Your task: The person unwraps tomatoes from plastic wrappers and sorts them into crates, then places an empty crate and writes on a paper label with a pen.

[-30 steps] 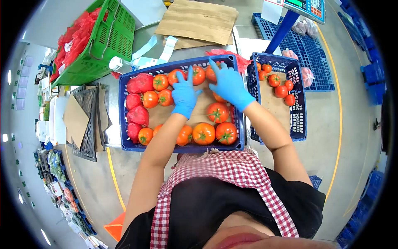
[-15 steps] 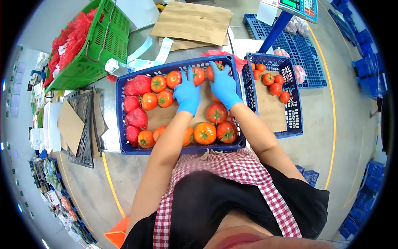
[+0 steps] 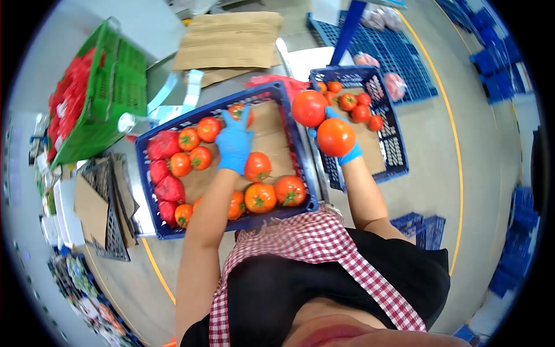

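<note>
My left hand [image 3: 234, 146], in a blue glove, is in the large blue crate [image 3: 231, 218], its fingers around a tomato [image 3: 238, 114] by the far wall. In my right hand [image 3: 348, 151], also gloved, are two large tomatoes, one nearer me [image 3: 336, 137] and one farther off [image 3: 309, 109]. That hand is raised over the left side of the smaller blue crate [image 3: 399, 156], and the tomatoes partly hide its fingers. Other loose tomatoes [image 3: 260, 198] line the large crate, with red-wrapped ones [image 3: 169, 189] along its left side. Cardboard [image 3: 272, 133] covers its bottom.
Several smaller tomatoes [image 3: 359, 113] lie in the right crate. A green crate [image 3: 124, 75] of red bags stands at the back left. Flat cardboard sheets [image 3: 228, 40] lie behind the large crate, and a blue scale post [image 3: 349, 32] rises behind the smaller one.
My right hand has left the large crate and swung right, carrying two tomatoes above the smaller crate. The view has shifted, and my left hand is still at the far wall.
</note>
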`<state>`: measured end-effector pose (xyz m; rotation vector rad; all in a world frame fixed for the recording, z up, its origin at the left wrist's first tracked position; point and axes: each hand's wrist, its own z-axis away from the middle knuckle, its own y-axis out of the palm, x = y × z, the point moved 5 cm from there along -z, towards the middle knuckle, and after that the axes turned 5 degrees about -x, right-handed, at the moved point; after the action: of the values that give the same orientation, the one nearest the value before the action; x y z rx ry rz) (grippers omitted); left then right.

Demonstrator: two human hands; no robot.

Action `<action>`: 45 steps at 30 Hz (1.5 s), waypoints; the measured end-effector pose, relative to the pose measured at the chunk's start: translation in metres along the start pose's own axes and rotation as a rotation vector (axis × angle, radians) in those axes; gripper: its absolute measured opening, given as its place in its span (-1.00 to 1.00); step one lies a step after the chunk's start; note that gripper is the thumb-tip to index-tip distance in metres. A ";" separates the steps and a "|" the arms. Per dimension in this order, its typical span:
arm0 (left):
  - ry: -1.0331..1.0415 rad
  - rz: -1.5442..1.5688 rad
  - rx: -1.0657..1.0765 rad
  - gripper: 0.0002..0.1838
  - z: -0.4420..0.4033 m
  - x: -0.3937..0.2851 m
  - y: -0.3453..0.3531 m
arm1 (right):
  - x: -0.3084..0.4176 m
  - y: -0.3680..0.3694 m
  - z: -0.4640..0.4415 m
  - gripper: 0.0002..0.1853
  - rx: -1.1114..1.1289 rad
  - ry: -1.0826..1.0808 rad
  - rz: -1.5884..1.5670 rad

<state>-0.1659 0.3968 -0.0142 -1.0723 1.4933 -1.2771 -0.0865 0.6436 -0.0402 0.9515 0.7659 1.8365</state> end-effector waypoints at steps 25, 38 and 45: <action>-0.291 1.350 0.710 -0.23 -0.048 -0.224 -0.028 | 0.087 -0.015 -0.032 -0.27 0.178 -0.304 -0.056; -0.163 -0.129 -0.246 -0.23 0.009 0.058 -0.012 | 0.218 -0.239 -0.126 -0.50 -0.476 -0.506 -0.238; -0.216 -0.101 -0.325 -0.11 0.000 0.077 0.003 | 0.137 -0.130 -0.076 -0.56 -0.212 -0.321 0.124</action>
<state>-0.1857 0.3225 -0.0234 -1.4645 1.5267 -0.9668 -0.1355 0.8120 -0.1442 1.1370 0.3150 1.7689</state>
